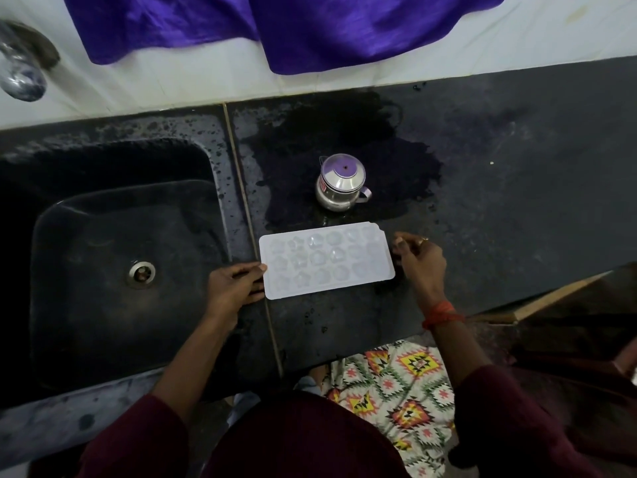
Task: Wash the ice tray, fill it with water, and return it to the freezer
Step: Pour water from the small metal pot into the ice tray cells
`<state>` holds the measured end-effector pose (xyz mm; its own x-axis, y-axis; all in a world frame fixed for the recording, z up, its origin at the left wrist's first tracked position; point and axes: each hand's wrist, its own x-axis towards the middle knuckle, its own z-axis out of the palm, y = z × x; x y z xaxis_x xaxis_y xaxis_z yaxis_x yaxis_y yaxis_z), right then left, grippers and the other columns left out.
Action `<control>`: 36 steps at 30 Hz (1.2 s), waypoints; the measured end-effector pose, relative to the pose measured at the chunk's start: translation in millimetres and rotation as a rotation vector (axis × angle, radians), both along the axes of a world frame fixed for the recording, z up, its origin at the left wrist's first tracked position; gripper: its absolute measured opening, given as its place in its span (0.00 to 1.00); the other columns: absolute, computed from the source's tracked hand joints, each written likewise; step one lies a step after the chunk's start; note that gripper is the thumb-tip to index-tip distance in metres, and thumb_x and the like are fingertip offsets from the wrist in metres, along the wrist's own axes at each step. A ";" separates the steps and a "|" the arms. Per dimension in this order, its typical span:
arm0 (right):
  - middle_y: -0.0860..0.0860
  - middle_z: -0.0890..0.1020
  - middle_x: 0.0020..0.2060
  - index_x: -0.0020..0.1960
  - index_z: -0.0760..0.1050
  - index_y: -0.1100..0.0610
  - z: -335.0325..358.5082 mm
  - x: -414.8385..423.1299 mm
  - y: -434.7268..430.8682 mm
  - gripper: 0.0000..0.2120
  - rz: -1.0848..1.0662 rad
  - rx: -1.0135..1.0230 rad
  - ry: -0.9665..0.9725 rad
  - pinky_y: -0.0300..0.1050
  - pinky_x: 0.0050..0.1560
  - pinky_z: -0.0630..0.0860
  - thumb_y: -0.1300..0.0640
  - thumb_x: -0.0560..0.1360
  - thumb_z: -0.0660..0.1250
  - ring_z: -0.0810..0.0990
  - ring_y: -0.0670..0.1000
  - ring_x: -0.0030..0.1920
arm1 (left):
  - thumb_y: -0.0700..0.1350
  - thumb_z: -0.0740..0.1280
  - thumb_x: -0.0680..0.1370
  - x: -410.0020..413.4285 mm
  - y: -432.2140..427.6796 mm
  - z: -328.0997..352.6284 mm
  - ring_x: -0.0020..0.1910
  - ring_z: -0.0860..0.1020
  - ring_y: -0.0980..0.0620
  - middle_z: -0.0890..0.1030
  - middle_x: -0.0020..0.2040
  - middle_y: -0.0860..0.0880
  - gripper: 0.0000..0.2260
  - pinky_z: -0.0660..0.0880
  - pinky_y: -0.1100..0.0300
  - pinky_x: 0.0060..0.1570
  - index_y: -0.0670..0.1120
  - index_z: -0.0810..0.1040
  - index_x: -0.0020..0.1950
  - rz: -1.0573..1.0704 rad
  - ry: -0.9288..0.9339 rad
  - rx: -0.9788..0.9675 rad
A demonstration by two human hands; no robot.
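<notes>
A person's dark maroon sleeves and chest fill the bottom of the view, with a patterned cloth (pixel 396 381) below the counter edge. Both arms reach forward over a black stone counter (pixel 517 174). A pale, translucent ice tray (pixel 327 260) lies flat on the counter, just right of a black sink (pixel 103 322). The left hand (pixel 236 288) rests on the counter with fairly straight fingers, its fingertips touching the tray's left end. The right hand (pixel 418 257) hangs just beside the tray's right end, fingers loosely curled and holding nothing; whether it touches the tray cannot be told. Behind the tray, on a dark wet patch, stands a lidded steel jug (pixel 341 182). Purple fabric (pixel 275 25) hangs along the far wall.
</notes>
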<state>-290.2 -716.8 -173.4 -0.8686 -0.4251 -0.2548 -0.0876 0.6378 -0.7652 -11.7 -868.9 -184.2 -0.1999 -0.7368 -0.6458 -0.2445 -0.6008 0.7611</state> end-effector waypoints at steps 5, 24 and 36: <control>0.50 0.87 0.45 0.55 0.84 0.52 -19.4 -10.0 9.0 0.27 0.092 0.050 -0.102 0.58 0.52 0.82 0.35 0.67 0.64 0.85 0.52 0.48 | 0.41 0.71 0.78 -5.6 0.2 -0.5 0.34 0.84 0.56 0.85 0.41 0.49 0.03 0.79 0.64 0.32 0.44 0.83 0.50 0.021 0.020 -0.033; 0.59 0.85 0.49 0.53 0.83 0.63 -9.9 6.3 6.1 0.07 0.031 -0.221 -0.374 0.49 0.49 0.81 0.62 0.78 0.67 0.84 0.56 0.47 | 0.37 0.68 0.79 -11.9 6.4 3.3 0.33 0.82 0.57 0.83 0.43 0.46 0.04 0.80 0.64 0.30 0.42 0.80 0.52 0.010 0.032 -0.048; 0.59 0.85 0.47 0.55 0.82 0.67 -5.0 10.4 23.6 0.10 0.016 -0.260 -0.355 0.41 0.40 0.79 0.62 0.79 0.66 0.84 0.53 0.44 | 0.38 0.69 0.78 -8.6 11.0 10.5 0.39 0.83 0.53 0.84 0.46 0.45 0.04 0.79 0.63 0.31 0.42 0.81 0.52 -0.020 0.036 -0.022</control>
<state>-279.8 -693.3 -178.4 -0.7389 -0.5273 -0.4196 0.2016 0.4212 -0.8843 -20.2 -857.9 -173.7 -0.2374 -0.7466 -0.6215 -0.2290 -0.5787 0.7827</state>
